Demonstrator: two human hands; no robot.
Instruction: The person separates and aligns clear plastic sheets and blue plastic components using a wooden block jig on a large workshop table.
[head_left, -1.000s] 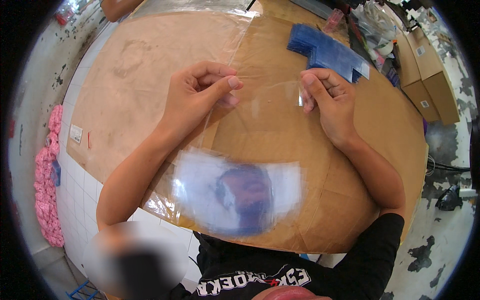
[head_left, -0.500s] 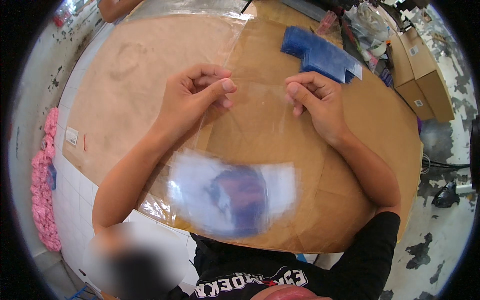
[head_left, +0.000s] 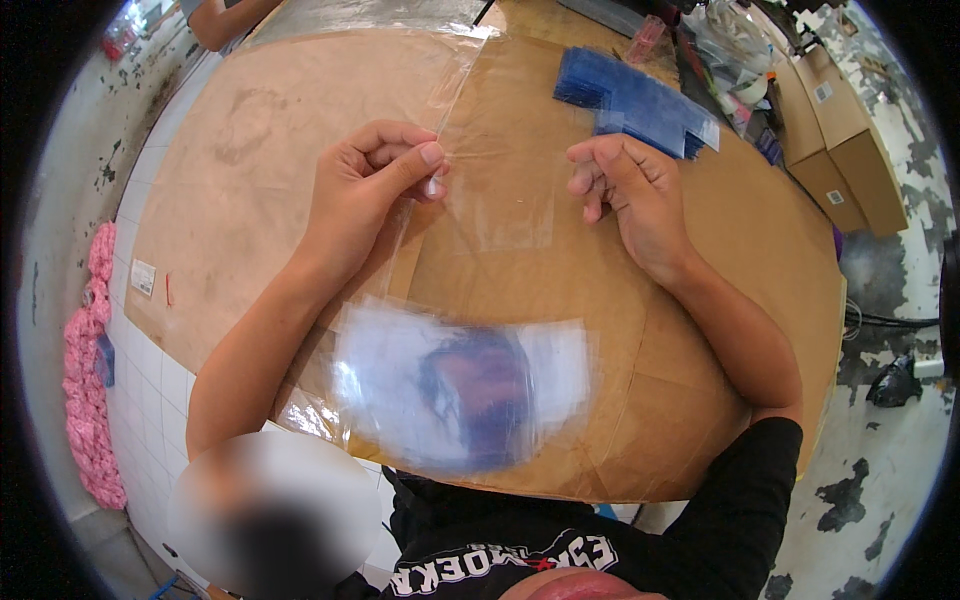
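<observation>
Over the middle of the table, my left hand (head_left: pixel 375 185) pinches the edge of a thin, clear plastic bag (head_left: pixel 505 215) between thumb and fingers. The bag is nearly invisible against the brown cover. Just beyond its right edge, my right hand (head_left: pixel 630 195) hovers with fingers loosely curled and apart, holding nothing. Closer to me lies a loose pile of clear plastic bags (head_left: pixel 560 370), overlapping and shiny, with a bluish middle. Behind my right hand sits a stack of blue-tinted plastic pieces (head_left: pixel 640 100) with stepped edges.
Brown cardboard (head_left: pixel 720 290) covers the table (head_left: pixel 250 200). Cardboard boxes (head_left: pixel 825 150) and plastic-wrapped clutter (head_left: pixel 730 60) stand at the far right. A pink bundle (head_left: pixel 92 400) hangs at the left. Another person's arm (head_left: pixel 230 20) shows at the far left edge.
My right hand has let go of the clear bag's right edge. My left hand has shifted slightly left with the bag.
</observation>
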